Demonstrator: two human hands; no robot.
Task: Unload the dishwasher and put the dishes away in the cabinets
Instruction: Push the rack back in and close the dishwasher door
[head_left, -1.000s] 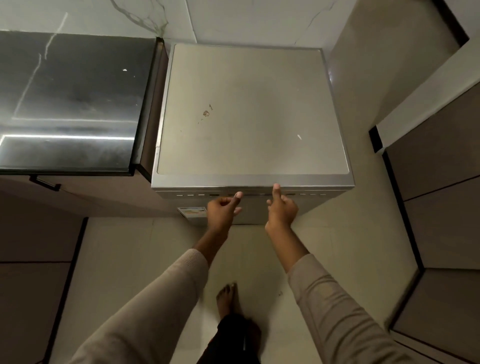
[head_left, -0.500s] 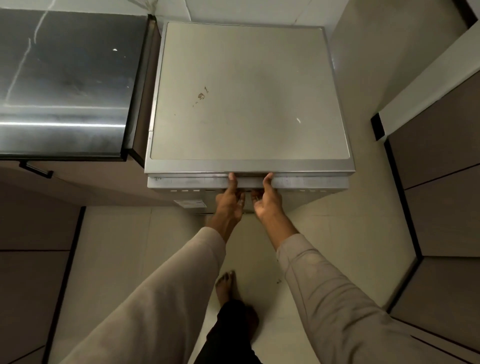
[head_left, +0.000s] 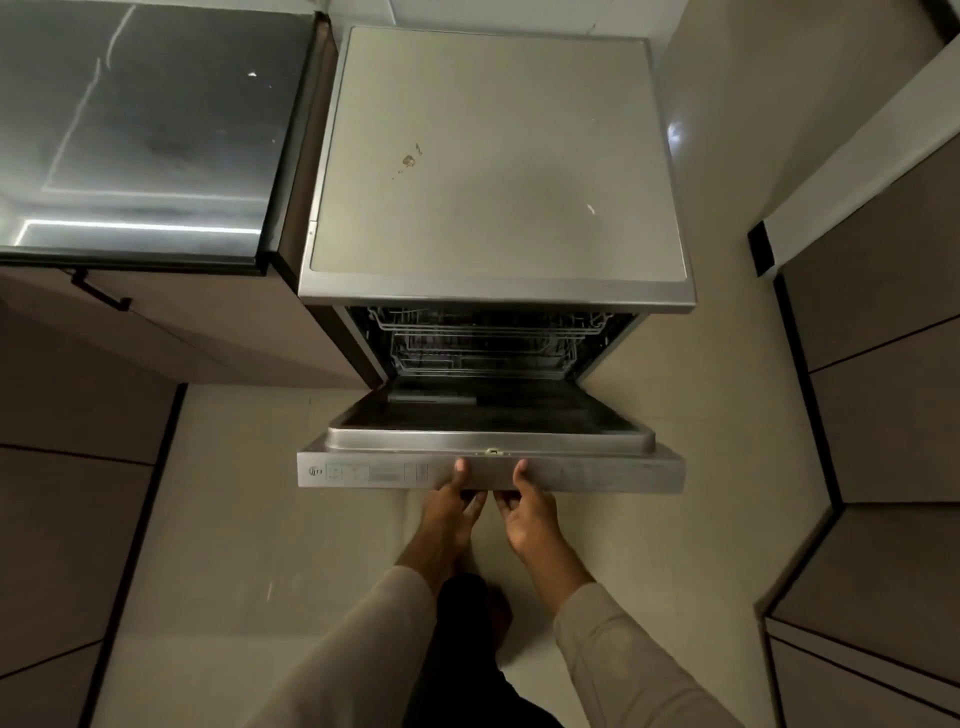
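Person is standing square to a freestanding dishwasher (head_left: 496, 161) and holding its door (head_left: 488, 470), which is hanging partly open, roughly at a slant, hinged low. Both hands are working at the middle of the door's top edge, side by side and nearly touching. Left hand (head_left: 449, 512) is clamping the edge: thumb on the control-panel strip, fingers curled underneath. Right hand (head_left: 527, 514) is doing the same just beside it, thumb on top, fingers hidden below. Judgement: the door is rigid steel, fairly heavy, probably spring-balanced, so it is likely wanting to drop under its own weight; the smooth metal face offers little friction, so the recessed lip under the panel is the sensible hold, near centre to avoid twisting. Inside, the upper rack (head_left: 488, 325) and lower rack (head_left: 483, 358) are showing as wire baskets well behind and above the grip, deep in shadow. Whether they are carrying dishes cannot be told from here. Counter (head_left: 135, 130) is sitting left, cabinets (head_left: 883, 364) right.
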